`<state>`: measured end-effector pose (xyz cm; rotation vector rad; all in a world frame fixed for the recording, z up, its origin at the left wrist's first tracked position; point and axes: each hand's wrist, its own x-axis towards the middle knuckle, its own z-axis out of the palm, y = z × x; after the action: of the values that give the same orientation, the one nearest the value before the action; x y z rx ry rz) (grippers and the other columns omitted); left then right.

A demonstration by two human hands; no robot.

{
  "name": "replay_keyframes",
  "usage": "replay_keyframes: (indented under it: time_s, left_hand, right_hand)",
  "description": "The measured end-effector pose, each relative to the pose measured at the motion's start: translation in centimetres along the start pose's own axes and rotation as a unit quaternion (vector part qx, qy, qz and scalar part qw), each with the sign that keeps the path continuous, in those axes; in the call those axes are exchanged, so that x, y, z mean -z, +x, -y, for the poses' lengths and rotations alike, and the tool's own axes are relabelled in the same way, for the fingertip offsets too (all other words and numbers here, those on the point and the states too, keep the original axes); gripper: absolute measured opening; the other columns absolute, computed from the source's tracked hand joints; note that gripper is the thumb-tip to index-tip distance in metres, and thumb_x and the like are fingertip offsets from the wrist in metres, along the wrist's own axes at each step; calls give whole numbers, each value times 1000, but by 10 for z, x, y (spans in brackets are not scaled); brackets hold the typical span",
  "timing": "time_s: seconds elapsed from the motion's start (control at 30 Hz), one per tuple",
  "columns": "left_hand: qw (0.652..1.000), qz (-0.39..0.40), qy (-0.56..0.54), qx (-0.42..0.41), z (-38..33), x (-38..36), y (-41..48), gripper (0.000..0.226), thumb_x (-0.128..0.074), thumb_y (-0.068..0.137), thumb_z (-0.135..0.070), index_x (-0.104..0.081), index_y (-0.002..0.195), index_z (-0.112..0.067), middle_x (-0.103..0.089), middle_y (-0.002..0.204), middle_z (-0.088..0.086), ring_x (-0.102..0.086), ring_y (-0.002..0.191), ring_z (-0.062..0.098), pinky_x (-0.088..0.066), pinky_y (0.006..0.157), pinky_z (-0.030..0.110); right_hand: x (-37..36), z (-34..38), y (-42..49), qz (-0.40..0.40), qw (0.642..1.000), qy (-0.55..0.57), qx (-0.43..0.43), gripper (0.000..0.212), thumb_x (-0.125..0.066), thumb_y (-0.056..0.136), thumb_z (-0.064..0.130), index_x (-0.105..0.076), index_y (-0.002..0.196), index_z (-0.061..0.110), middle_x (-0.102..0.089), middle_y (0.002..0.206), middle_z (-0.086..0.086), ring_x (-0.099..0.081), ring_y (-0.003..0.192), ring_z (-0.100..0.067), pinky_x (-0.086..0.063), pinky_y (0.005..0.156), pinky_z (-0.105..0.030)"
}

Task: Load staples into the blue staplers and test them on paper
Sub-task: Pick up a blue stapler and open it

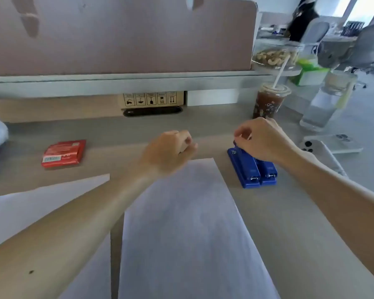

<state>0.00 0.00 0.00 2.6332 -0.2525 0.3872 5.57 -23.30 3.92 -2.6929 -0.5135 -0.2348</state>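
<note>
A pair of blue plastic staplers (252,169) lies side by side, touching, on the grey worktop (289,223) at the right of centre, just beside the right edge of a white paper sheet (188,223) that fills the lower middle of the frame. Their long axes run up the frame and lean a little leftward at the far end; the shiny metal-tipped ends face the lower edge. The right hand (261,141) sits over the far ends with its fingers curled, thumb and forefinger pinching a dark part at the far tip of the inner blue stapler (243,164), the one closer to the paper. The left hand (171,149) hovers at mid-frame above the top edge of the sheet, clenched, and whether it grips anything I cannot tell. It is the farther hand from the staplers, which lie to its right. The flat red cardboard staple box (63,153) lies well apart at the left of the frame, so that hand is the better placed to reach it. Loading looks not yet done, judging by the closed staplers. A second white sheet (52,190) lies at lower left.
</note>
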Motion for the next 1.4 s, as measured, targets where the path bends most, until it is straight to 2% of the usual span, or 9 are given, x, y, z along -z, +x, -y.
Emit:
replay_keyframes:
  time_s: [0.2, 0.37, 0.5, 0.63, 0.8, 1.03, 1.17, 1.27, 1.4]
  left_hand:
    - [1000, -6, 12, 1, -13, 19, -74, 35, -44, 90, -48, -61, 91, -18, -48, 57, -10, -47, 57, 15, -30, 52, 29]
    - [1000, -11, 1, 23, -9, 23, -83, 28, -49, 91, -47, -60, 91, -22, -59, 60, -2, -57, 58, 19, -40, 53, 31]
    - [999, 1, 1, 36, -8, 15, -78, 26, -48, 88, -50, -60, 92, -26, -64, 62, -1, -60, 59, 19, -49, 57, 34]
    - [999, -7, 9, 38, -11, 17, -70, 21, -52, 90, -44, -60, 92, -25, -58, 60, -5, -56, 60, 17, -38, 54, 29]
    - [999, -27, 31, 32, -17, 38, -69, 22, -51, 89, -44, -58, 93, -24, -64, 66, -3, -60, 63, 19, -48, 58, 33]
    - [995, -34, 82, 51, -15, 63, -87, 34, -52, 92, -49, -56, 110, -21, -57, 71, -8, -57, 64, 11, -38, 53, 26]
    - [995, -35, 63, 68, -2, 64, -97, 46, -56, 87, -56, -55, 118, -21, -57, 79, -9, -54, 69, 6, -38, 55, 22]
    - [996, -27, 38, 73, 16, 59, -100, 47, -61, 84, -56, -58, 121, -28, -57, 90, -16, -54, 75, 2, -39, 61, 20]
    - [998, -5, -46, 38, 38, 53, -95, 29, -72, 81, -33, -59, 101, -51, -61, 84, -33, -55, 81, -2, -38, 66, 10]
  right_hand:
    - [-3, 7, -48, 1, 996, -47, -75, 7, -61, 78, 23, -63, 82, 19, -68, 86, -8, -62, 72, -30, -54, 63, -36]
    - [-12, 12, -48, -16, 993, -75, -90, 18, -61, 85, 24, -61, 97, 10, -59, 84, -8, -55, 71, -31, -45, 60, -34]
    - [-16, 15, -42, -30, 989, -103, -103, 25, -64, 88, 31, -49, 78, 15, -56, 83, -8, -52, 71, -30, -40, 61, -33]
    - [-21, 14, -37, -41, 991, -85, -96, 15, -63, 85, 23, -54, 83, 11, -60, 81, -9, -53, 68, -30, -39, 59, -32]
    - [-8, 23, -34, -48, 997, -51, -16, 16, -60, 84, 28, -66, 93, 17, -64, 80, -4, -58, 68, -27, -41, 58, -30]
    - [6, 56, -38, -9, 991, -28, 127, 23, -60, 89, 28, -66, 111, 25, -73, 94, 2, -62, 76, -20, -46, 62, -29]
    - [-14, 84, -38, 30, 979, 3, 199, 21, -62, 86, 30, -65, 106, 32, -72, 91, 10, -65, 78, -18, -57, 72, -41]
    - [-34, 102, -35, 57, 968, 2, 244, 26, -61, 84, 32, -64, 110, 36, -69, 87, 13, -61, 76, -18, -54, 69, -35]
    - [-58, 113, -27, 76, 960, 4, 270, 23, -61, 83, 30, -63, 105, 37, -65, 85, 12, -56, 76, -20, -44, 62, -31]
